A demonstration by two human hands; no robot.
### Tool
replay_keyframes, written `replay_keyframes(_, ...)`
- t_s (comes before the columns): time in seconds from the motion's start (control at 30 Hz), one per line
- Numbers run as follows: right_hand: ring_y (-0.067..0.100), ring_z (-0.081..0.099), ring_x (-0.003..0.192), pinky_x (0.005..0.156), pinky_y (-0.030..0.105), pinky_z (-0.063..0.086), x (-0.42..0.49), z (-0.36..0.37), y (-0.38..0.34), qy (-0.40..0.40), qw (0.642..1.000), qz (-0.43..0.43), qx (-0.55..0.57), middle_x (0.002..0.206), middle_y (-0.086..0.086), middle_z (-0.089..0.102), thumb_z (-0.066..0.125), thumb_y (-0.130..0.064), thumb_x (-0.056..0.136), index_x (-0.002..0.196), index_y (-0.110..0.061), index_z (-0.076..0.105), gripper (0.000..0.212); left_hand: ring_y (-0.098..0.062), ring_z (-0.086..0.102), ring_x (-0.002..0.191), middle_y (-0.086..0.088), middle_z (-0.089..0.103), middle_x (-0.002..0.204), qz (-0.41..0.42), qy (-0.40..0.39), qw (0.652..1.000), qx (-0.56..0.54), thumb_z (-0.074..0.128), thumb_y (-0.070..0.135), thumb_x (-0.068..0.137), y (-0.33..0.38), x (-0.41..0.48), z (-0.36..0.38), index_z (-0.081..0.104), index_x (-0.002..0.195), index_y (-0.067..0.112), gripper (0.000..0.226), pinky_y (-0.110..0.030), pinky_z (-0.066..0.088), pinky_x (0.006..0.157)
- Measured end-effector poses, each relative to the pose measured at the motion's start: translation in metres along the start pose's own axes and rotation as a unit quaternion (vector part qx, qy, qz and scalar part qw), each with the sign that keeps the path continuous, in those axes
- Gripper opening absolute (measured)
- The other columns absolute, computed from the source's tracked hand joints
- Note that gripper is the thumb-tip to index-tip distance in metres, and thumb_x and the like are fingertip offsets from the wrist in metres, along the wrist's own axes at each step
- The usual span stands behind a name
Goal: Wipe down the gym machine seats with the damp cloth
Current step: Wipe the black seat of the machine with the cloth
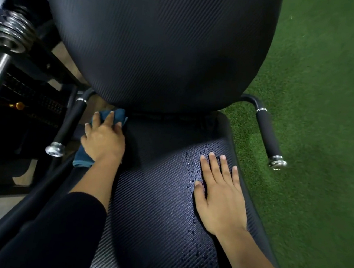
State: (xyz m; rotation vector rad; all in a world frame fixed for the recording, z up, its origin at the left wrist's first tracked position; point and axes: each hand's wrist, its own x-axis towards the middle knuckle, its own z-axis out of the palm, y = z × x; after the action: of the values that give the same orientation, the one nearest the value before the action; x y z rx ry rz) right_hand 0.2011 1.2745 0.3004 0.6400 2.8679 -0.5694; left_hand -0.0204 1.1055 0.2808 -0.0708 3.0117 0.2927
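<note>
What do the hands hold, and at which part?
Nothing is gripped. The left hand presses the cloth at its middle onto the seat; the right hand lies flat on it.

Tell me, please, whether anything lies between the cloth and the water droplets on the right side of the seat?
Yes: the right hand lies flat on the seat, on top of the droplets, covering part of them. Between the cloth, pressed under the left hand by the backrest, and that hand, only bare seat shows.

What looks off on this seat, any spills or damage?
Water droplets bead on the right side of the seat, around the right hand and toward the near edge. The cloth under the left hand is at the far-left corner. No tears visible.
</note>
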Motion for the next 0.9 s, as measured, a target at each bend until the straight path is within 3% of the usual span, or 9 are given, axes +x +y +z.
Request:
replay_keyframes(0.07,0.016,0.000,0.147,0.118,0.040,-0.001,0.001,0.001,0.000,0.006,1.000,0.001,-0.001,0.158,-0.005,0.012,0.017,-0.046,0.094,0.151,-0.024,0.017,0.061,-0.040,0.025,0.138,-0.008,0.030,0.153,0.010,0.011,1.000,0.013,0.046,0.033,0.097,0.012,-0.009,0.002,0.045,0.140,0.025,0.044,-0.053,0.026,0.105)
replay_keyframes(0.2,0.017,0.000,0.147,0.117,0.040,-0.001,0.000,0.001,0.001,0.010,1.000,-0.006,0.004,0.158,-0.003,0.012,0.018,-0.045,0.095,0.151,-0.020,0.018,0.062,-0.044,0.027,0.136,-0.013,0.034,0.151,0.125,-0.001,0.992,0.020,0.052,0.027,0.093,0.052,-0.047,0.014,0.052,0.136,0.020,0.044,-0.054,0.027,0.103)
replay_keyframes(0.37,0.018,0.007,0.146,0.116,0.038,0.002,-0.006,0.000,0.006,0.027,0.999,0.026,0.007,0.157,0.002,0.019,0.022,-0.047,0.094,0.149,-0.012,0.026,0.065,-0.036,0.033,0.131,-0.002,0.039,0.149,0.174,-0.028,0.984,0.020,0.053,0.023,0.090,0.080,-0.056,0.011,0.047,0.139,0.026,0.050,-0.051,0.031,0.097)
replay_keyframes(0.47,0.020,0.010,0.146,0.116,0.039,0.003,-0.011,-0.003,0.014,0.021,1.000,0.020,0.003,0.156,0.001,0.020,0.023,-0.049,0.095,0.149,-0.014,0.027,0.064,-0.033,0.033,0.132,0.001,0.035,0.151,0.213,-0.014,0.974,0.070,0.052,0.036,0.091,0.048,-0.042,-0.001,0.043,0.141,0.031,0.051,-0.054,0.029,0.099)
replay_keyframes(0.53,0.020,0.008,0.146,0.116,0.038,0.001,-0.014,-0.004,0.019,0.019,1.000,0.015,0.002,0.157,-0.001,0.017,0.022,-0.051,0.095,0.150,-0.017,0.025,0.064,-0.034,0.022,0.140,0.003,0.026,0.155,0.214,-0.041,0.971,0.097,0.042,0.051,0.094,0.029,-0.032,-0.004,0.031,0.146,0.038,0.055,-0.061,0.020,0.105)
replay_keyframes(0.6,0.019,0.005,0.147,0.116,0.038,-0.001,-0.015,-0.006,0.021,0.017,1.000,0.013,0.004,0.158,-0.002,0.014,0.019,-0.052,0.095,0.150,-0.019,0.022,0.064,-0.036,0.019,0.141,0.001,0.022,0.157,0.225,-0.068,0.968,0.094,0.037,0.058,0.093,0.020,-0.027,-0.004,0.026,0.148,0.038,0.059,-0.060,0.022,0.107)
replay_keyframes(0.73,0.018,0.000,0.147,0.116,0.036,-0.004,-0.016,-0.006,0.020,0.012,1.000,0.013,0.009,0.158,-0.003,0.009,0.016,-0.053,0.095,0.151,-0.021,0.016,0.065,-0.044,0.041,0.111,-0.012,0.038,0.148,0.223,-0.017,0.974,0.041,0.045,0.042,0.091,0.030,-0.032,0.005,0.044,0.142,0.024,0.054,-0.051,0.043,0.085)
replay_keyframes(0.83,0.018,-0.001,0.147,0.116,0.036,-0.004,-0.017,-0.005,0.021,0.012,1.000,0.016,0.011,0.159,-0.004,0.008,0.016,-0.053,0.095,0.151,-0.021,0.015,0.065,-0.043,0.045,0.094,-0.020,0.048,0.138,0.242,0.008,0.970,0.000,0.046,0.026,0.087,0.046,-0.043,0.012,0.057,0.131,0.013,0.047,-0.050,0.045,0.077)
replay_keyframes(0.9,0.018,0.000,0.147,0.116,0.037,-0.004,-0.018,-0.005,0.021,0.010,1.000,0.017,0.011,0.158,-0.003,0.009,0.017,-0.053,0.095,0.151,-0.021,0.016,0.065,-0.042,0.049,0.088,-0.022,0.053,0.132,0.286,0.016,0.958,0.000,0.038,0.027,0.085,0.060,-0.049,0.017,0.062,0.125,0.010,0.049,-0.047,0.043,0.078)
